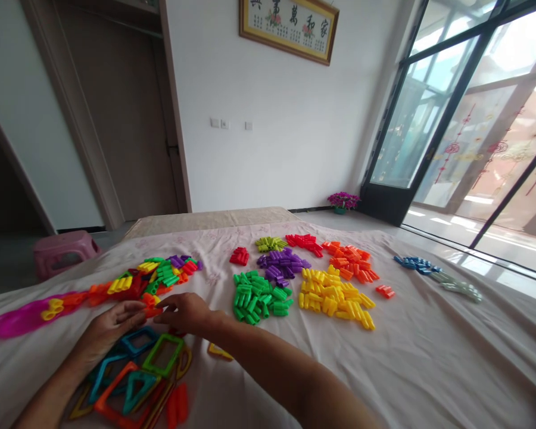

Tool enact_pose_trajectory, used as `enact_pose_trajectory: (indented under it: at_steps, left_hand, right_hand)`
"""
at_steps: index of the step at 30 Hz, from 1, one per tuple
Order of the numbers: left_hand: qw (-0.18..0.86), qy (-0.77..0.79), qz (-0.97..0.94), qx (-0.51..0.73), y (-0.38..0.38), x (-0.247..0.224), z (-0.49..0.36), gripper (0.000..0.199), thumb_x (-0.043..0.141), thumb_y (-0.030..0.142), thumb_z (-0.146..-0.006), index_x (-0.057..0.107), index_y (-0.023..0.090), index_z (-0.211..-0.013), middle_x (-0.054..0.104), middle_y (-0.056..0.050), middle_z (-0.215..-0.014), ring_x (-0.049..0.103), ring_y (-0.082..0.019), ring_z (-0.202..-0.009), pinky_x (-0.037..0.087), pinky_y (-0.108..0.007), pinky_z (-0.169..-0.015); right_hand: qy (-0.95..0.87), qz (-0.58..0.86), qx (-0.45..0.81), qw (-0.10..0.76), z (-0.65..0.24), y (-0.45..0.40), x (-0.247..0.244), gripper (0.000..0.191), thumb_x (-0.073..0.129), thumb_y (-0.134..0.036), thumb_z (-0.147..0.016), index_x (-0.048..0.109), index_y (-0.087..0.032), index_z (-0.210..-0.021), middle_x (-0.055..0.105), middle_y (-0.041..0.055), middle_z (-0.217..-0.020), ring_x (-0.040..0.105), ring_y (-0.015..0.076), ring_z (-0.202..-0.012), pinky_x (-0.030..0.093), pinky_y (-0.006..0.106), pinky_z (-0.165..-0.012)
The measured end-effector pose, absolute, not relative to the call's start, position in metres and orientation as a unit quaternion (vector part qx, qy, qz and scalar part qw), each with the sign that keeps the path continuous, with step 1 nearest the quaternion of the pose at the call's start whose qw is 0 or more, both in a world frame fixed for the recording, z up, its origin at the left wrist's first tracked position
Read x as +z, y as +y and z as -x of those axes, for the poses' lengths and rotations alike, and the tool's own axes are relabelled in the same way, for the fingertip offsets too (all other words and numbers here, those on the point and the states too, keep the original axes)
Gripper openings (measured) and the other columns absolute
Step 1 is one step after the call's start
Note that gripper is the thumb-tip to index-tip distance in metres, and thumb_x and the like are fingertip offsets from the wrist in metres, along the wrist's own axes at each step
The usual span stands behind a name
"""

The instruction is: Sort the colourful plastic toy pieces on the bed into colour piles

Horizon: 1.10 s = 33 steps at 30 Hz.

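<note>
My left hand (116, 322) and my right hand (185, 313) meet at the left, fingers closed round a small orange piece (152, 305). Just behind them lies a mixed heap of coloured pieces (165, 271), reaching left onto a magenta bag (22, 319). Nearer me, below both hands, flat frame shapes (163, 356) in green, blue, orange and yellow overlap. Right of my right hand sit sorted piles: green (256, 298), purple (281, 265), yellow (333, 295), orange (351, 262), red (304, 243) and yellow-green (271, 243).
A pale cloth (411, 357) covers the surface. Blue pieces (415, 264) and whitish ones (458, 286) lie far right. Beyond stand a pink stool (67, 247), purple flowers (343, 201) and a glass door (429, 119). Red sticks (177, 406) lie at the near edge.
</note>
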<state>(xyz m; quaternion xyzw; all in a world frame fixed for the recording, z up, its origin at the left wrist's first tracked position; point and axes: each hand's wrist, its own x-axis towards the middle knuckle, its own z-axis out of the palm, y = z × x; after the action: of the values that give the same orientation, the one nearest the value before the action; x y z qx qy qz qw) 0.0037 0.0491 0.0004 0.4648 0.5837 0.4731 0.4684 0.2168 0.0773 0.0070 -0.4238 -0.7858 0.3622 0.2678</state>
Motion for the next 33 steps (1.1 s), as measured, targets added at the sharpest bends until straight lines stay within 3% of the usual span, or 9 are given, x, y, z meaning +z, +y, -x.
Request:
enact_pose_trajectory:
  at_steps: [4,10,16,23,27,30,33]
  left_hand:
    - [0.475,0.578,-0.471,0.467,0.051,0.002,-0.003,0.06,0.095,0.047,-0.038,0.068,0.02,-0.084,0.076,-0.006,-0.083,0.074,-0.027,-0.082,0.061,-0.027,-0.063]
    - [0.493,0.565,-0.474,0.461,0.052,0.0,-0.002,0.066,0.093,0.052,-0.043,0.069,0.018,-0.094,0.077,-0.009,-0.09,0.073,-0.027,-0.088,0.061,-0.029,-0.073]
    - [0.508,0.542,-0.475,0.471,0.055,-0.012,0.007,0.065,0.087,0.054,-0.06,0.063,0.016,-0.106,0.076,-0.01,-0.097,0.072,-0.021,-0.09,0.058,-0.025,-0.079]
    - [0.481,0.553,-0.476,0.485,0.053,-0.011,0.003,0.067,0.088,0.055,-0.055,0.065,0.016,-0.104,0.076,-0.008,-0.095,0.071,-0.023,-0.09,0.058,-0.026,-0.076]
    - [0.475,0.553,-0.479,0.489,0.054,-0.013,0.003,0.068,0.088,0.055,-0.055,0.064,0.015,-0.105,0.076,-0.006,-0.092,0.07,-0.021,-0.087,0.057,-0.024,-0.075]
    - [0.489,0.548,-0.46,0.499,0.057,-0.018,0.004,0.069,0.09,0.055,-0.053,0.064,0.016,-0.104,0.076,-0.005,-0.088,0.07,-0.019,-0.085,0.057,-0.021,-0.074]
    - [0.505,0.542,-0.442,0.506,0.061,-0.024,0.007,0.068,0.091,0.054,-0.052,0.064,0.018,-0.103,0.076,-0.003,-0.088,0.07,-0.017,-0.085,0.057,-0.019,-0.074]
  right_hand:
    - [-0.769,0.435,0.367,0.292,-0.199,0.081,0.001,0.025,0.078,-0.035,-0.081,0.077,-0.03,-0.105,0.075,-0.005,-0.082,0.069,0.0144,-0.073,0.047,0.019,-0.062]
    - [-0.812,0.417,0.278,0.3,-0.237,0.065,0.017,0.018,0.069,-0.033,-0.088,0.077,-0.026,-0.103,0.077,-0.0012,-0.092,0.067,0.0156,-0.08,0.045,0.021,-0.067]
    - [-0.784,0.468,0.179,0.367,-0.36,0.056,0.05,0.017,0.066,-0.034,-0.09,0.078,-0.022,-0.09,0.076,0.0015,-0.084,0.066,0.0161,-0.073,0.043,0.023,-0.066]
    - [-0.628,0.692,0.017,0.355,-0.562,0.057,0.06,0.028,0.061,-0.04,-0.086,0.077,-0.02,-0.096,0.075,0.0044,-0.081,0.066,0.0194,-0.073,0.043,0.026,-0.063]
    - [-0.509,0.798,-0.064,0.315,-0.661,0.054,0.062,0.031,0.06,-0.039,-0.085,0.077,-0.021,-0.104,0.076,0.0087,-0.094,0.069,0.0236,-0.084,0.044,0.029,-0.067]
    - [-0.432,0.844,-0.082,0.306,-0.689,0.052,0.068,0.037,0.059,-0.035,-0.084,0.075,-0.021,-0.114,0.076,0.0128,-0.105,0.069,0.027,-0.092,0.046,0.032,-0.071]
    - [-0.475,0.795,-0.059,0.373,-0.656,0.051,0.071,0.034,0.057,-0.03,-0.085,0.075,-0.021,-0.112,0.075,0.011,-0.107,0.069,0.0246,-0.094,0.048,0.031,-0.077]
